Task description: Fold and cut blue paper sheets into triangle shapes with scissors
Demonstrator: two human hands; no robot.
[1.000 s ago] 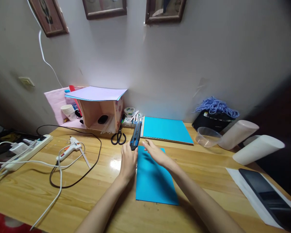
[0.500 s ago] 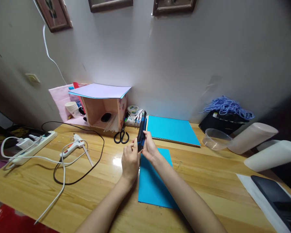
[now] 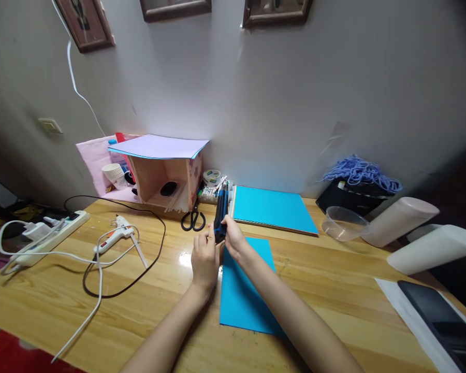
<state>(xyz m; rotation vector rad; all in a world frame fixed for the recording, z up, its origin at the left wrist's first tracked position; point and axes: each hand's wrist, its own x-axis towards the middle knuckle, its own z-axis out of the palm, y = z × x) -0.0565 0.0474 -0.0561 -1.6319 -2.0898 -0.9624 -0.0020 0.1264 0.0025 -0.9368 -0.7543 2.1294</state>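
Observation:
A long black and blue tool (image 3: pixel 221 211), perhaps a stapler, is held upright above the wooden table. My left hand (image 3: pixel 204 255) grips its lower end from the left, fingers closed. From the right, my right hand (image 3: pixel 234 237) is closed on the same tool near its lower part. Below my right forearm lies a blue sheet (image 3: pixel 243 292), partly covered by the arm. Black-handled scissors (image 3: pixel 193 220) rest just left of the tool. Behind it are white-capped markers (image 3: pixel 222 182) and a roll of tape (image 3: pixel 212 176).
A box with a lilac sheet on top (image 3: pixel 159 146) stands at the back left. A glue gun (image 3: pixel 116 238), cables and a power strip (image 3: pixel 52 241) lie left. Blue sheets (image 3: pixel 274 207), a clear bowl (image 3: pixel 344 225), white rolls (image 3: pixel 435 248) and a tablet (image 3: pixel 440 316) are right.
The black and blue tool has tipped down and shifted slightly left, with both hands still on it. The whole view has shifted a little.

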